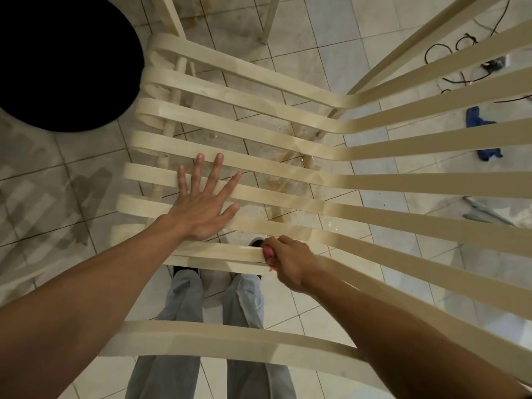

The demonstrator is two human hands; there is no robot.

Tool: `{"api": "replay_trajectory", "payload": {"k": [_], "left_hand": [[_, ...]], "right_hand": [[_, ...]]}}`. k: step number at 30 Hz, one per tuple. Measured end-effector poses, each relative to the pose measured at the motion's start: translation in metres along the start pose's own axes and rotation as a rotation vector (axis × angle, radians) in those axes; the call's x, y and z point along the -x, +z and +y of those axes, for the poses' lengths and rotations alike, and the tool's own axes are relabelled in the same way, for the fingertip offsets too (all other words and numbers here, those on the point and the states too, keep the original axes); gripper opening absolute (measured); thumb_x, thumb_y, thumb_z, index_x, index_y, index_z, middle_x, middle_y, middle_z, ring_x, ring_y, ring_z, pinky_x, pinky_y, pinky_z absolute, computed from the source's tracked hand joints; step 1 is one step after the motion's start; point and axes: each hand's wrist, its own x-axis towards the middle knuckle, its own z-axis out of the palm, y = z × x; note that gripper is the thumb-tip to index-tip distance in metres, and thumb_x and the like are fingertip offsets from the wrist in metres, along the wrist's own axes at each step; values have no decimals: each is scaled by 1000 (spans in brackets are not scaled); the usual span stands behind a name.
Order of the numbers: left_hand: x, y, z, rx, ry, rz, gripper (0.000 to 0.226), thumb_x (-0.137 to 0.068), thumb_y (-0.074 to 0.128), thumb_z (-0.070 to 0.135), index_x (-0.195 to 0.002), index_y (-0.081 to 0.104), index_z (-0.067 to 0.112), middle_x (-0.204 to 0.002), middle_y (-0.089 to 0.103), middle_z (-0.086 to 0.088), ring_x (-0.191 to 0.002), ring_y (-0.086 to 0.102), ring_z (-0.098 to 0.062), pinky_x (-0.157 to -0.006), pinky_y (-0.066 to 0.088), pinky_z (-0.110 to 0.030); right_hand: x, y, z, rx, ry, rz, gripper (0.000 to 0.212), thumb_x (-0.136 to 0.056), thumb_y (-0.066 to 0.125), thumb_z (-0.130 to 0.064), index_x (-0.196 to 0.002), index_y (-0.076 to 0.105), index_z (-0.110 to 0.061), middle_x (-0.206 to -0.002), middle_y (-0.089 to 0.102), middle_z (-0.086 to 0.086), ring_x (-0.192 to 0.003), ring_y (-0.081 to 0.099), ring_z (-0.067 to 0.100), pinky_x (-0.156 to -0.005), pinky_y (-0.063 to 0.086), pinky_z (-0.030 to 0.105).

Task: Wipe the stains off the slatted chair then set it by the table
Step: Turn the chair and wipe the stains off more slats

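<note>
Right hand grips pink cloth on slatted chair; left hand flat.

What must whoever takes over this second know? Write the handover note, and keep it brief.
Left hand: open, flat, fingers spread across the seat slats of the slatted chair.
Right hand: grips a pink cloth against a near slat.
Done: unclear. Brownish marks show mid-seat, but I cannot tell whether they are on the slats or the floor.
Left: finish wiping, then set the chair by the black round table.
</note>
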Motion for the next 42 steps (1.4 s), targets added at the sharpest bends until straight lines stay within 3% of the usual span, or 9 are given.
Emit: {"api": "replay_trajectory", "payload": {"k": [7,12,17,19,23,26,30,35,42], "left_hand": [[-1,0,2,-11,-7,0,68,-99,16,61,-146,-30,44,-144,-55,1,-130,-53,-33,-108,-25,-64],[-1,-2,0,-18,-5,-14,68,-100,17,61,-148,-27,43,-144,-55,2,-130,-53,-32,-108,-27,-61],[0,-3,-1,-22,-6,-26,68,-100,16,61,-148,-27,43,-142,-57,2,-129,-54,-32,-107,-29,-60],[0,-3,-1,-20,-3,-29,67,-100,16,61,-149,-27,43,-142,-57,3,-128,-55,-31,-107,-30,-59],[0,-3,-2,-22,3,-26,67,-100,16,60,-150,-25,42,-143,-56,3,-128,-55,-30,-107,-31,-58],[0,-3,-2,-21,1,-25,67,-100,16,60,-149,-26,43,-143,-56,4,-128,-55,-30,-106,-31,-58],[-2,-2,-3,-33,1,-26,67,-100,16,61,-148,-27,43,-142,-57,3,-128,-55,-31,-106,-31,-59],[-2,-1,-2,-24,-4,-21,68,-100,17,61,-146,-29,44,-141,-58,2,-127,-56,-31,-105,-31,-60],[-2,-2,0,-20,-7,-33,68,-100,17,61,-146,-30,44,-140,-59,1,-126,-56,-32,-104,-32,-60]], "right_hand": [[-31,12,-68,-46,-92,52,35,-97,54,-18,-131,51,-14,-122,57,15,-106,55,37,-89,45,44],[-29,8,-63,-142,-113,25,35,-101,49,-31,-135,51,-20,-122,57,13,-107,54,34,-89,44,42],[-4,-5,-13,-89,60,-42,31,-101,45,-42,-128,51,-29,-116,59,4,-103,56,26,-86,46,38],[7,-12,10,-15,170,-71,24,-100,48,-41,-120,51,-28,-112,59,3,-100,58,27,-84,49,39],[24,-24,36,196,288,-74,13,-100,49,-32,-111,51,-26,-110,61,2,-101,61,27,-75,39,32],[21,-19,28,345,423,-120,29,-93,59,-14,-121,51,-16,-119,62,9,-107,63,31,-82,52,40],[12,-10,16,471,617,-154,44,-88,59,1,-131,50,-6,-129,57,23,-115,58,43,-95,50,54],[9,-5,24,340,422,-114,45,-87,62,-3,-129,49,-12,-123,57,13,-116,56,39,-96,48,50],[1,-10,13,120,145,-97,16,-93,55,-14,-108,51,-17,-110,60,9,-98,58,31,-86,49,43]]}}
